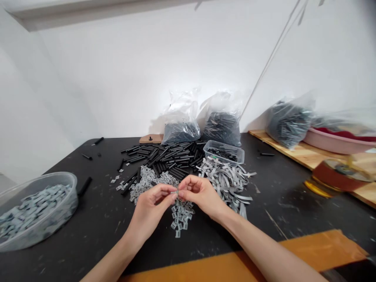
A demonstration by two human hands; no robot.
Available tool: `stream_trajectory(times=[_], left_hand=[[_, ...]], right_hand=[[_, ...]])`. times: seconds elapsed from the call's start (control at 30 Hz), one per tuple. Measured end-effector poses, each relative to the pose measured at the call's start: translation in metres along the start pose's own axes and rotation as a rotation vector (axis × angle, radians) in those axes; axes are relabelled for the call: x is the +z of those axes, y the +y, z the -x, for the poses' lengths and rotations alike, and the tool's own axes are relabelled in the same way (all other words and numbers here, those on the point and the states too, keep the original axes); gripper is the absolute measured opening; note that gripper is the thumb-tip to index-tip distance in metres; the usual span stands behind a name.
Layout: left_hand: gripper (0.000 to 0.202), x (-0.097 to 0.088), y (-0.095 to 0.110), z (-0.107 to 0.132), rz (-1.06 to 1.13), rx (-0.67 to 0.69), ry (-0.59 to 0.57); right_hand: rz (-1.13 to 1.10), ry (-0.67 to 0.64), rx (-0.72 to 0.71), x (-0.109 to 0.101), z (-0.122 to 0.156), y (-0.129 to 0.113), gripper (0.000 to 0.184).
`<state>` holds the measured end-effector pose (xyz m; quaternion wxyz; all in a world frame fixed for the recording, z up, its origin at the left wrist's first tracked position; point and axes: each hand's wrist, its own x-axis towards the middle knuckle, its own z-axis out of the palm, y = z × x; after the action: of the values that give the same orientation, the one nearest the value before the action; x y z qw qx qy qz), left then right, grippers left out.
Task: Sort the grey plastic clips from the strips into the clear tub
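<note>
My left hand [152,205] and my right hand [199,196] meet over the middle of the black table [96,219], fingertips pinched together on one small grey part [175,192]. Directly under them lies a scatter of small grey clips [180,217]. Behind the hands is a heap of black tubes [167,156]. To the right of it lies a pile of grey strips [227,180].
A round clear tub [35,211] of grey parts stands at the left edge. A small clear box [225,152] and two plastic bags [202,121] of dark parts stand at the back. A wooden board [311,156] on the right carries another bag, a pink basin and a tape roll.
</note>
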<state>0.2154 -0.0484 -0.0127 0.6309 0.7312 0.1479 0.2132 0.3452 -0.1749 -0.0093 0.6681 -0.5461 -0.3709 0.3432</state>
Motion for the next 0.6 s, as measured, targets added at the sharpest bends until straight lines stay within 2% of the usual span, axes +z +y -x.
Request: stream_trajectory(times=[0.33, 0.6], left_hand=[[0.008, 0.0, -0.0023, -0.0019, -0.118, 0.212, 0.006], [0.005, 0.0006, 0.001, 0.0003, -0.151, 0.241, 0.01]], right_hand=[[-0.203, -0.089, 0.026, 0.0005, 0.0009, 0.0004, 0.027], [-0.243, -0.101, 0.01, 0.0071, 0.0048, 0.0024, 0.031]])
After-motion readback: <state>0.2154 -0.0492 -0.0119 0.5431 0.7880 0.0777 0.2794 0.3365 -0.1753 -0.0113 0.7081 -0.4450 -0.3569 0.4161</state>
